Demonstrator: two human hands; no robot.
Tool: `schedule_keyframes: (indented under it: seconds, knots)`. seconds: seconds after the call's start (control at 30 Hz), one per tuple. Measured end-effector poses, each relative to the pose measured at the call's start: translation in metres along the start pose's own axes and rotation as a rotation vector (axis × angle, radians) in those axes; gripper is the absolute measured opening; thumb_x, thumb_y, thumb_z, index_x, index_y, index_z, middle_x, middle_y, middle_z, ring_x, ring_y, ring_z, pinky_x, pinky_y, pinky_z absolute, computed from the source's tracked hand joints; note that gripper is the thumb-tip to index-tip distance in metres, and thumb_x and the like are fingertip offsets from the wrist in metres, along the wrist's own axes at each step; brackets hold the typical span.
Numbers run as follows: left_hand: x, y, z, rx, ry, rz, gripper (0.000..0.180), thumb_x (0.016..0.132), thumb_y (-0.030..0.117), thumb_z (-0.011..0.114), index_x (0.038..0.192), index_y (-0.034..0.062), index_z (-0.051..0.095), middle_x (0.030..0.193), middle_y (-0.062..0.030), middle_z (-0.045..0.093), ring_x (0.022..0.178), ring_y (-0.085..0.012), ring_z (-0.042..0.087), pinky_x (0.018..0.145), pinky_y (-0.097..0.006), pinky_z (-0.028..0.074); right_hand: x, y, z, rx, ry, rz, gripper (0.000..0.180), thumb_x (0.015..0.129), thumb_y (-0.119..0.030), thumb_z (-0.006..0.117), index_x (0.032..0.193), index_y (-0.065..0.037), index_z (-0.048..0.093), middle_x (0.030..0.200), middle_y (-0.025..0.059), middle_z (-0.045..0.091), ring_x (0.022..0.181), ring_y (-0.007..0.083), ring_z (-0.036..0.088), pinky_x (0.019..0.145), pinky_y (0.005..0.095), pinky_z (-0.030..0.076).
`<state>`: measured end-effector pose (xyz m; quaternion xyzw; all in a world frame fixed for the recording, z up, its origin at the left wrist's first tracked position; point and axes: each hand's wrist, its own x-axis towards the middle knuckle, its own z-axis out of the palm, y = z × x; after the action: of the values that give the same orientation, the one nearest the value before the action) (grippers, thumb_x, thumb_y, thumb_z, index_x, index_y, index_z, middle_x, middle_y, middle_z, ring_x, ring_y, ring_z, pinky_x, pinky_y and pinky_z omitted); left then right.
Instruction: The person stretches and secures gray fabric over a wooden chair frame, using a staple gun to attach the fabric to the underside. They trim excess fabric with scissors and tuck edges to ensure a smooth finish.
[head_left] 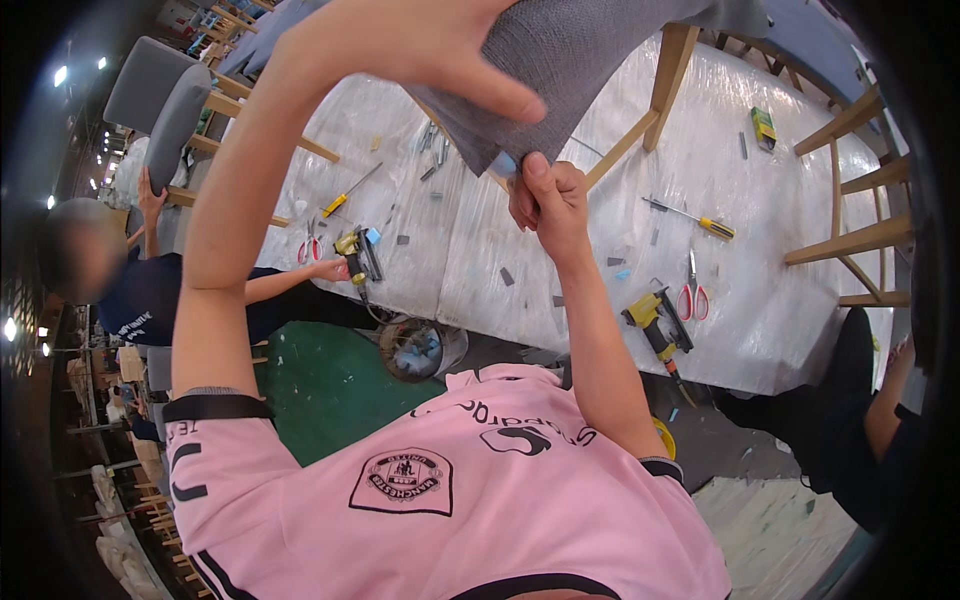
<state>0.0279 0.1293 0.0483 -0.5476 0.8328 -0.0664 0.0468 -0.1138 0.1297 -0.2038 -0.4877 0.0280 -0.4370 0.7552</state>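
A chair with grey upholstery fabric [570, 70] and pale wooden legs [670, 85] is tipped up on the plastic-covered table in front of me. My left hand [430, 45] lies over the grey fabric with its thumb stretched out; its other fingers are mostly hidden. Below it, my right hand [555, 205] pinches the fabric's lower corner between thumb and curled fingers. A small light-blue scrap [503, 163] shows beside that pinch. To the right of my right forearm lies a yellow-black staple gun [657, 322], with red-handled scissors [692, 300] close by.
Plastic film covers the table [450, 270]. On it are a yellow-handled screwdriver [716, 228], another screwdriver [335, 205], a small yellow-green box [763, 128] and scattered grey scraps. At left, a co-worker's hand [330, 270] touches a second staple gun [352, 255]. A scrap bucket [455, 348] stands below the edge.
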Motion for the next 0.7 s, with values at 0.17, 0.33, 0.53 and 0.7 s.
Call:
schedule_keyframes:
  seconds: [0.17, 0.33, 0.53, 0.7]
  knots:
    - [0.041, 0.011, -0.001, -0.094, 0.113, -0.11, 0.109, 0.075, 0.057, 0.075, 0.161, 0.0066, 0.03, 0.16, -0.0347, 0.029, 0.147, -0.0464, 0.034, 0.121, -0.048, 0.031, -0.004, 0.004, 0.008, -0.014, -0.035, -0.075, 0.064, 0.109, -0.04, 0.052, 0.054, -0.008, 0.043, 0.048, 0.0002, 0.04, 0.038, 0.0106, 0.038, 0.038, 0.0273, 0.031]
    - [0.041, 0.004, -0.035, -0.522, 0.238, -0.095, 0.073, 0.083, 0.042, 0.075, 0.143, 0.004, 0.057, 0.156, -0.0244, 0.045, 0.141, -0.0366, 0.047, 0.116, -0.042, 0.038, -0.001, 0.006, 0.01, -0.009, -0.038, -0.037, 0.068, 0.107, -0.048, 0.052, 0.052, -0.009, 0.044, 0.046, -0.0023, 0.041, 0.041, 0.0074, 0.038, 0.04, 0.0265, 0.029]
    - [-0.018, 0.036, 0.066, -0.024, 0.726, -0.034, 0.054, 0.085, 0.025, 0.081, 0.133, 0.006, 0.066, 0.142, -0.0156, 0.06, 0.134, -0.0354, 0.053, 0.112, -0.044, 0.039, 0.008, -0.003, -0.011, -0.084, -0.098, 0.042, 0.068, 0.108, -0.049, 0.051, 0.054, -0.007, 0.051, 0.048, -0.0015, 0.045, 0.044, 0.0075, 0.042, 0.043, 0.0279, 0.032]
    - [-0.026, 0.045, 0.096, 0.059, 0.924, -0.118, 0.047, 0.08, 0.015, 0.081, 0.126, 0.0091, 0.069, 0.138, -0.0165, 0.061, 0.127, -0.0372, 0.055, 0.108, -0.048, 0.041, 0.013, -0.016, -0.032, 0.008, -0.475, 0.251, 0.048, 0.108, -0.038, 0.056, 0.081, 0.0, 0.068, 0.067, 0.0039, 0.063, 0.061, 0.0119, 0.06, 0.059, 0.0298, 0.048]
